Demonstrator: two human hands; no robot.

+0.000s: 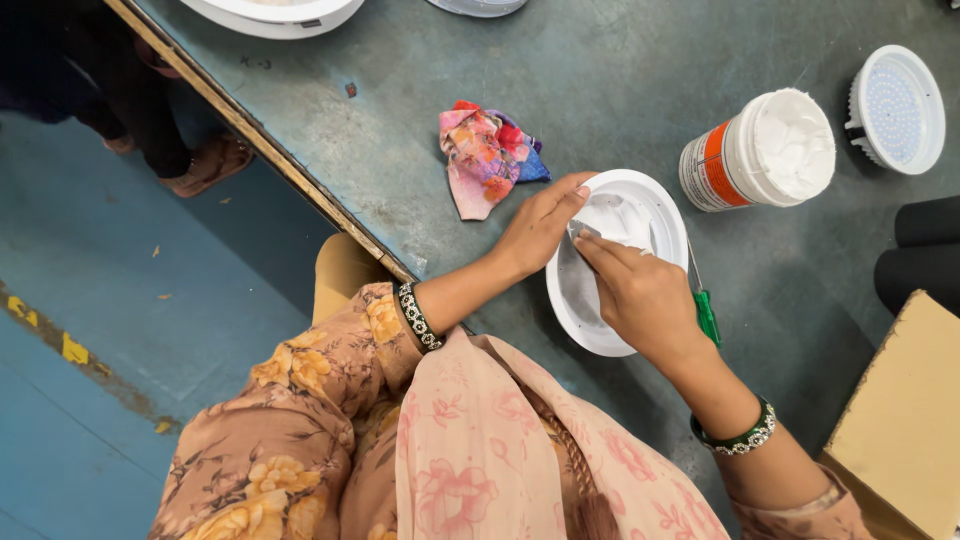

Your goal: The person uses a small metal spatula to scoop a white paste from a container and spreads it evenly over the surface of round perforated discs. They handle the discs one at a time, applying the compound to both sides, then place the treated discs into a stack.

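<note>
A round white lamp housing (574,303) lies on the grey-green worktable (600,90) in front of me. My left hand (541,225) rests on its upper left rim, fingertips touching the white inner part (622,215). My right hand (645,296) reaches over the housing from the right, index finger and thumb pressed on that same white inner part. A green-handled screwdriver (707,315) lies just right of the housing, partly hidden by my right hand.
A crumpled flowered cloth (485,155) lies above left. An open white tub of paste with an orange label (765,150) stands right, beside a round LED lamp (897,108). Black rolls (925,250) and a cardboard box (900,420) sit at the right edge. Someone's sandalled feet (205,160) are left.
</note>
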